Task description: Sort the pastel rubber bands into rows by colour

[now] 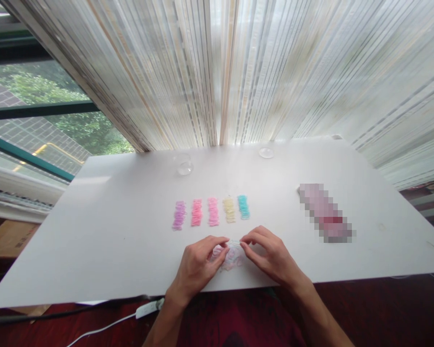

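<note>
A loose tangle of pale, thin elastic bands lies near the table's front edge, partly covered by my fingers. My left hand is curled at its left side, with thumb and index fingertips close to each other. From the right, my right hand pinches with thumb and index finger. Between the fingertips of both hands runs a faint, pale elastic band. Beyond them lie bundles of small bands in a row: purple, coral pink, light pink, pale yellow and turquoise.
Clear round containers stand at the back of the white table, and a clear round piece lies farther right. A blurred pinkish oblong object is on the right. Curtains hang behind. A white power strip is below the front edge.
</note>
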Demonstrator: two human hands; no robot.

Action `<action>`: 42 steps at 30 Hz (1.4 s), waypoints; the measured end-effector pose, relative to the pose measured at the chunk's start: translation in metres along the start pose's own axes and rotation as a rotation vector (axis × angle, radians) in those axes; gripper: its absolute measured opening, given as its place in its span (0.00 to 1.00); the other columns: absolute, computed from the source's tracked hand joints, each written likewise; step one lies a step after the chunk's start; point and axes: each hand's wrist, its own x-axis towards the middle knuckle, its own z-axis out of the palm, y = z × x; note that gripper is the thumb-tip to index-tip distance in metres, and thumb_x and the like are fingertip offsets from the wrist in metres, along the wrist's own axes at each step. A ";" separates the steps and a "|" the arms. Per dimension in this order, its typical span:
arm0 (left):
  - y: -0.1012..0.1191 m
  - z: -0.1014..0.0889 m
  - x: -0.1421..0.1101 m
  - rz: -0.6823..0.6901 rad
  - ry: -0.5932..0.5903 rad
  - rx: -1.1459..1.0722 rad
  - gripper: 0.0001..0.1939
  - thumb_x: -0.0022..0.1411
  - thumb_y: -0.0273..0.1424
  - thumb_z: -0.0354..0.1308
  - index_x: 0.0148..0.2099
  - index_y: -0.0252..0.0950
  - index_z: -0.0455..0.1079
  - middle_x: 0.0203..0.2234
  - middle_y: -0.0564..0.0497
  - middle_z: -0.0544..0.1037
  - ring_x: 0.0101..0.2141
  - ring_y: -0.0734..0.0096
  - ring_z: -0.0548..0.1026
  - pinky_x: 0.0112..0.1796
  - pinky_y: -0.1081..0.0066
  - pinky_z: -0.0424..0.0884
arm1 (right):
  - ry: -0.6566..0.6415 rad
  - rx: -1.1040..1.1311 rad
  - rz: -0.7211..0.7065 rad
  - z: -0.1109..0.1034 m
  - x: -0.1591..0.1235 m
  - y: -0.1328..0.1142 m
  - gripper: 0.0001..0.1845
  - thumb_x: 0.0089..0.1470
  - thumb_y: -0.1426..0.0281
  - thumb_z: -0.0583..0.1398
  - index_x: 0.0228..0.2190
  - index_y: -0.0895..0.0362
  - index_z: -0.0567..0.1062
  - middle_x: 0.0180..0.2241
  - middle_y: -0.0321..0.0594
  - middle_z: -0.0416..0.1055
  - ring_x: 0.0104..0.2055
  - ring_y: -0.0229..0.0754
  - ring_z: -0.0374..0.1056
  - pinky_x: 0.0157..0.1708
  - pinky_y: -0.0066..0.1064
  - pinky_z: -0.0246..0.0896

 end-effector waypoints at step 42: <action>0.002 -0.004 0.005 0.021 -0.002 -0.037 0.05 0.69 0.31 0.60 0.40 0.37 0.78 0.29 0.52 0.82 0.25 0.73 0.75 0.30 0.75 0.72 | -0.075 0.058 0.012 0.010 0.004 -0.006 0.04 0.63 0.73 0.61 0.36 0.53 0.78 0.32 0.39 0.75 0.35 0.41 0.72 0.36 0.32 0.70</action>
